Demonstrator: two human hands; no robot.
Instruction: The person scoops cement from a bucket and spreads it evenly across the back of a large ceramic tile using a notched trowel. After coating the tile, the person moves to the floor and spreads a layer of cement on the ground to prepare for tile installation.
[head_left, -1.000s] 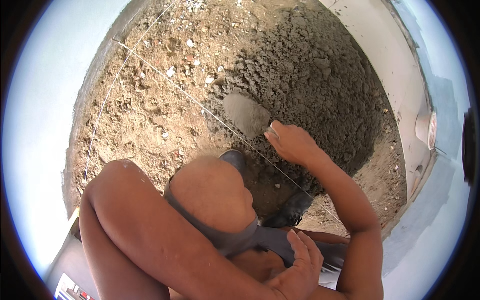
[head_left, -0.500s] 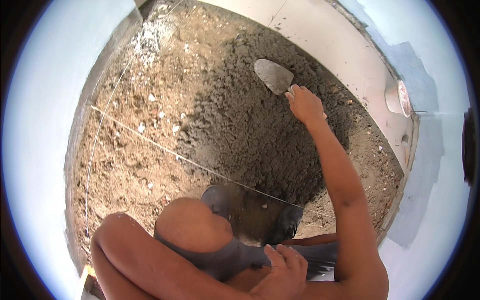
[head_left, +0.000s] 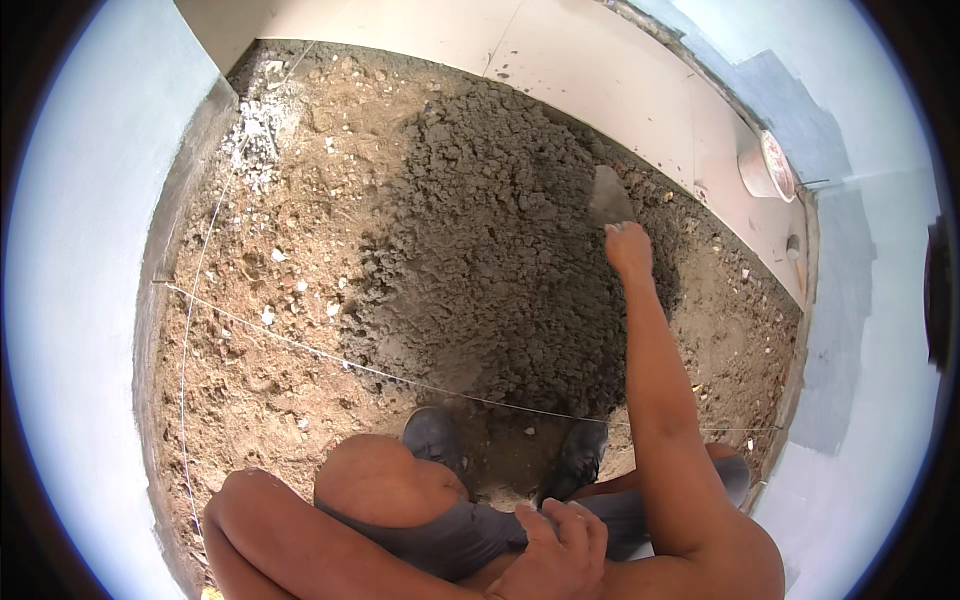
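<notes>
My right hand point(head_left: 628, 248), arm stretched forward, is closed round the handle of a pointed trowel point(head_left: 608, 196). The trowel's grey, mortar-smeared blade is over the right side of a wide patch of dark wet mortar point(head_left: 500, 230), near its border with the pale tiles. My left hand point(head_left: 558, 548) lies low in the picture by my bent legs and right upper arm, holding nothing visible, its fingers slightly apart. A thin white string point(head_left: 400, 378) crosses the mortar's near side, just beyond my dark shoes point(head_left: 433, 437).
Sandy ground with small stones point(head_left: 290, 300) lies left of the mortar. Pale floor tiles point(head_left: 590, 85) run along the far right side, bearing a white bucket point(head_left: 766, 168) and a small mallet-like tool point(head_left: 795, 255). A second string runs down the left, near the light blue wall point(head_left: 90, 300).
My right hand has swung the trowel rightward and slightly nearer, and its blade has turned to point away from me. The whole view has shifted a little. My left hand stays by my legs.
</notes>
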